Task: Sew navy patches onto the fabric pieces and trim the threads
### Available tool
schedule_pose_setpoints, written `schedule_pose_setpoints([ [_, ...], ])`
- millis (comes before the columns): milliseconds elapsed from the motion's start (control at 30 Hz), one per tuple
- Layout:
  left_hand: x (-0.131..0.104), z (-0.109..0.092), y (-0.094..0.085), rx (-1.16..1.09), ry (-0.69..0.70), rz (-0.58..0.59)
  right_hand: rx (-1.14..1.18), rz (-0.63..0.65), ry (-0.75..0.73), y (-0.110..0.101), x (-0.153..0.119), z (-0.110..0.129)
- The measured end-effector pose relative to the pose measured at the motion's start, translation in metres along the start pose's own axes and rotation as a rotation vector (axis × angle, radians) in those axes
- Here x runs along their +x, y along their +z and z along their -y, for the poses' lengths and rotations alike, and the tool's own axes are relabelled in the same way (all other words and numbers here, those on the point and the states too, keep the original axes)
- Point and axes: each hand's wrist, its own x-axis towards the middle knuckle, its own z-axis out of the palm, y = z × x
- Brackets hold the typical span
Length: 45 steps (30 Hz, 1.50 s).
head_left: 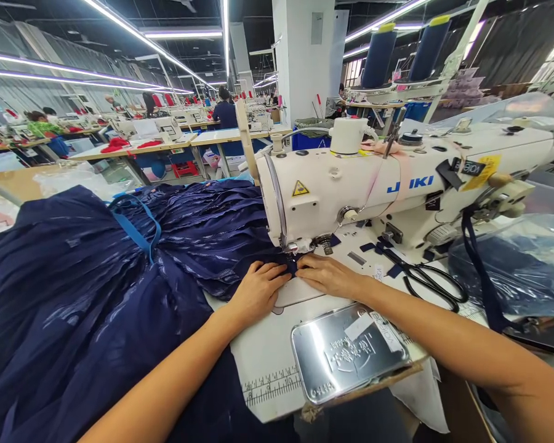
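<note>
A white sewing machine (332, 184) spans the centre and right. Dark navy fabric (203, 252) lies gathered in folds over the left side, its edge running under the machine's needle area. My left hand (258, 289) rests on that edge just left of the needle, fingers together and pressing the cloth down. From the right, my right hand (325, 274) pinches the fabric close to the needle, its fingertips near those of my left hand. A blue strap (136, 234) loops around the gathered fabric.
A silver metal tin lid (348, 354) lies at the table's front edge. Black scissors (425, 277) and navy scraps are right of my right hand, beside a clear plastic bag (526, 258). Two navy thread cones (378, 58) stand behind the machine. People sit at machines farther back.
</note>
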Motion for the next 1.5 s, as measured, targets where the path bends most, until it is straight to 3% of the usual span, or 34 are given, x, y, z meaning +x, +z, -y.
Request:
schedule_pose_setpoints([
  [500,0.005,0.001,-0.002,-0.015,-0.052,0.020,-0.008,0.048,0.061,0.000,0.004,0.004],
  [767,0.013,0.009,-0.001,0.024,-0.089,0.035,-0.061,0.049,0.104,0.005,0.004,-0.001],
  [967,0.020,0.018,-0.002,0.035,-0.081,0.020,0.031,0.035,0.179,0.003,0.001,-0.008],
  [1100,0.024,0.022,0.002,0.069,-0.076,-0.024,0.090,0.050,0.311,0.007,0.008,-0.018],
  [1233,0.023,0.017,0.005,0.166,-0.082,-0.139,0.009,0.069,0.466,0.016,0.022,-0.030],
  [1367,0.015,0.004,0.003,0.303,-0.125,-0.242,-0.064,0.078,0.435,0.019,0.026,-0.033],
  [1500,0.009,-0.005,0.002,0.368,-0.213,-0.230,-0.047,0.029,0.297,0.011,0.023,-0.030],
])
